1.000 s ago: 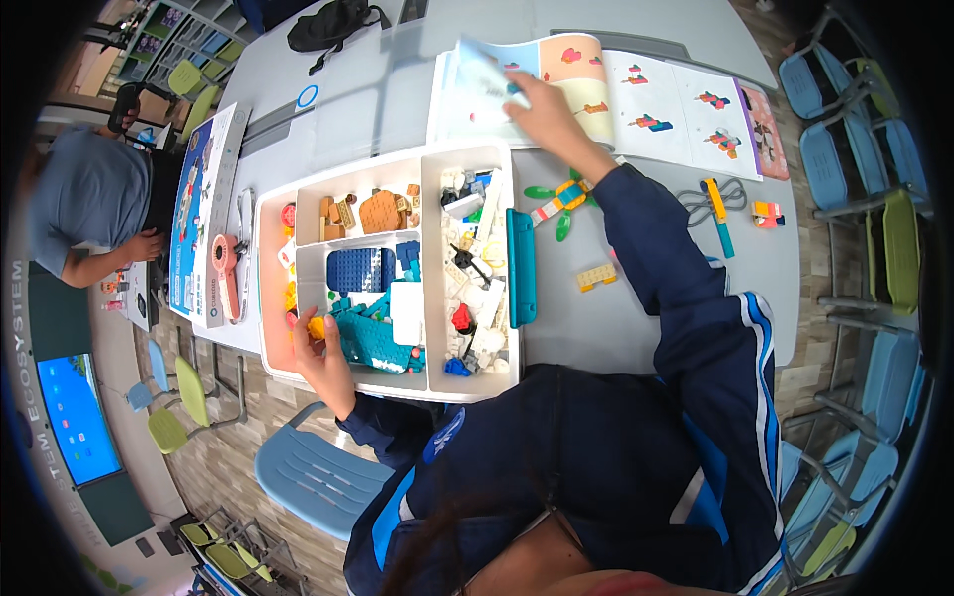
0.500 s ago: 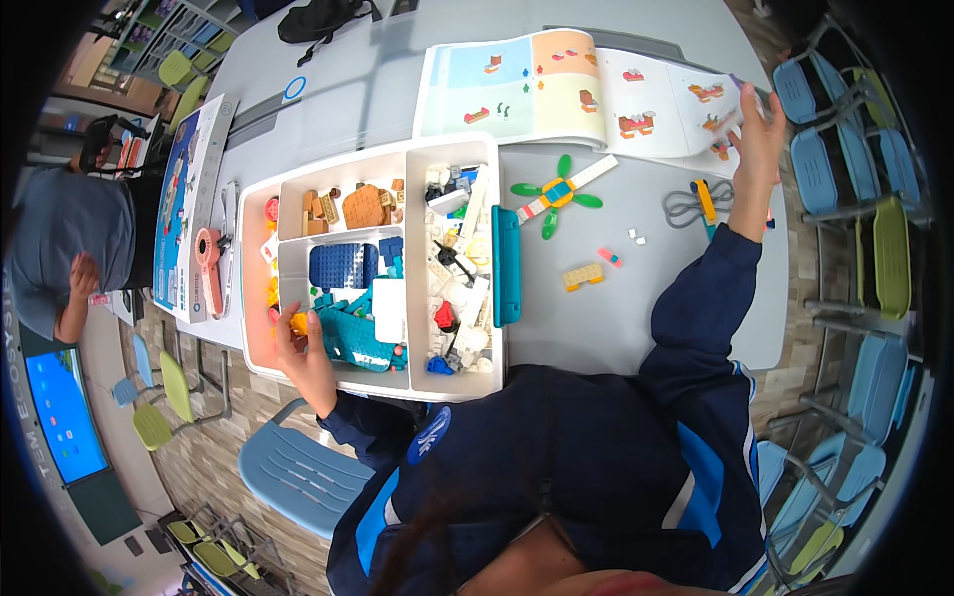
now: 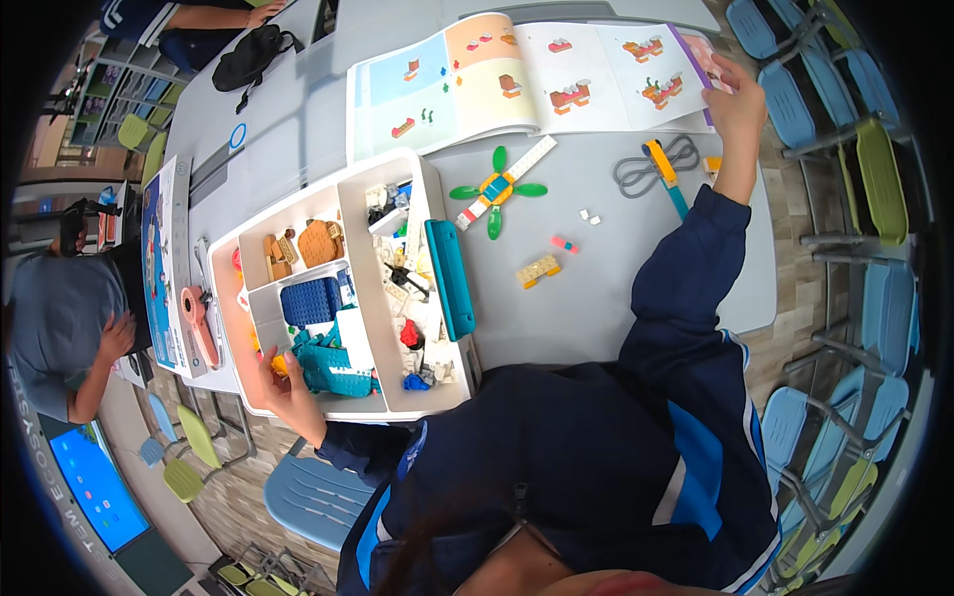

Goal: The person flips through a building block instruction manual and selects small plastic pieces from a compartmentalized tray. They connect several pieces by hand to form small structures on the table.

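Right grip (image 3: 738, 107) half curled at booklet (image 3: 588, 68) (long axis sideways), left grip (image 3: 292, 398) likewise at box (image 3: 429, 195), holds unclear

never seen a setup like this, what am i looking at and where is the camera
There is no machine here, just a barehanded person. The view comes from a wide fisheye camera worn on the head, looking down, so straight edges bend. On the grey table are a divided box of toy bricks, an open picture booklet and a flower-like brick build. The left hand is by a yellow piece in the box; its grip is unclear. The right hand is at the booklet's right edge.
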The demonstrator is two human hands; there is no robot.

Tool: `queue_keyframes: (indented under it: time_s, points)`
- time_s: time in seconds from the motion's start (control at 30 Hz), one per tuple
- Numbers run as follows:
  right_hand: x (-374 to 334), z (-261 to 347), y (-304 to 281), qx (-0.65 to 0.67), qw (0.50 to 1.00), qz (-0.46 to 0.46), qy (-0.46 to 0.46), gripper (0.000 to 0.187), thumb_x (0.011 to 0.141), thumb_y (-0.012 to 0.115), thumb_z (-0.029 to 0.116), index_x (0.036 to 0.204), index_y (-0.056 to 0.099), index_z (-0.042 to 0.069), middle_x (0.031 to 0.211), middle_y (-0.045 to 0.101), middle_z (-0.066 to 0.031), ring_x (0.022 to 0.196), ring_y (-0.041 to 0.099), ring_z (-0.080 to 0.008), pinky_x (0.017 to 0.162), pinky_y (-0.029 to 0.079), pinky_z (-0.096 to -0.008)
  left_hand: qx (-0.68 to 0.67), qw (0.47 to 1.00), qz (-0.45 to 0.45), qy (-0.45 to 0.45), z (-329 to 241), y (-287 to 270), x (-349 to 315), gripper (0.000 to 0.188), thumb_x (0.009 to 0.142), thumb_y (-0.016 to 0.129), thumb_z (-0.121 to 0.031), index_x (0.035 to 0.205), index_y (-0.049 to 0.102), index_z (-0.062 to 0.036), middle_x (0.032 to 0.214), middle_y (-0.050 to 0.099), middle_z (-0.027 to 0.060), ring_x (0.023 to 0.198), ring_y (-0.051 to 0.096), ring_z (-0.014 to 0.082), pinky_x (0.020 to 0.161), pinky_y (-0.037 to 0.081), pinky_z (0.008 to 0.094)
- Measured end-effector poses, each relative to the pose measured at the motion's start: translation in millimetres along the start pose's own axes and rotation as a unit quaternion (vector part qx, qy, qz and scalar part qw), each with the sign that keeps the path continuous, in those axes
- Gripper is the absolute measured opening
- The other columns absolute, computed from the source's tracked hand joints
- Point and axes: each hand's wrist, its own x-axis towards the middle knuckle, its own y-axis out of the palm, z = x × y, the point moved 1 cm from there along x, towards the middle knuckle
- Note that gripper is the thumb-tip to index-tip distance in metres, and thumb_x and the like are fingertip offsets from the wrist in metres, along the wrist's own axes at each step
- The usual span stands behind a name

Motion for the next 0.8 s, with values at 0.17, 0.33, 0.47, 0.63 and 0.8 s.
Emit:
queue_keyframes:
  time_s: [0.17,0.33,0.47,0.63,0.8]
  points:
    - [0.6,0.9,-8.8,0.02,0.997,0.038,0.067,0.053,0.068,0.08,0.006,0.118,0.071,0.018,0.104,0.072,-0.0121,0.086,0.069,-0.0214,0.075,0.055,-0.0337,0.016,1.0,0.004,-0.004,-0.3,0.4,1.8,0.027,0.096,0.066,-0.017,0.116,0.062,0.0003,0.088,0.055,0.0,0.075,0.049,0.0072,0.065,0.04,0.0204]
    - [7.6,-13.5,-10.5,0.071,0.994,0.054,0.059,0.051,0.07,0.081,0.013,0.12,0.07,0.015,0.104,0.071,-0.0133,0.083,0.07,-0.0205,0.071,0.055,-0.0322,0.021,1.0,0.0,-0.007,0.3,-1.3,0.3,0.029,0.095,0.067,-0.019,0.116,0.062,0.0001,0.09,0.057,0.0012,0.077,0.051,0.008,0.066,0.042,0.0212]
    - [7.8,-9.1,-12.6,0.053,0.998,0.037,0.017,0.048,0.074,0.08,0.019,0.121,0.069,0.012,0.103,0.071,-0.0144,0.092,0.069,-0.0222,0.075,0.055,-0.0327,0.041,0.999,-0.001,-0.007,0.7,-1.7,2.1,0.03,0.095,0.067,-0.02,0.116,0.063,0.0002,0.092,0.058,0.0021,0.078,0.052,0.0085,0.067,0.043,0.0219]
    - [16.9,-20.9,-7.7,0.054,0.996,0.017,-0.062,0.047,0.079,0.077,0.024,0.122,0.067,0.008,0.104,0.071,-0.0139,0.096,0.068,-0.0236,0.08,0.053,-0.0344,0.05,0.999,-0.008,-0.002,-0.8,-0.3,2.3,0.03,0.094,0.068,-0.02,0.115,0.063,0.001,0.09,0.059,0.0033,0.077,0.054,0.0095,0.066,0.045,0.0224]
    - [-14.3,61.3,8.0,0.124,0.985,-0.031,-0.119,0.036,0.079,0.068,0.005,0.115,0.066,0.001,0.106,0.067,-0.0231,0.1,0.065,-0.0339,0.087,0.049,-0.0422,0.048,0.999,0.009,-0.004,4.3,-0.8,4.3,0.033,0.095,0.068,-0.022,0.118,0.062,0.0009,0.095,0.06,0.0036,0.081,0.054,0.01,0.067,0.044,0.0225]
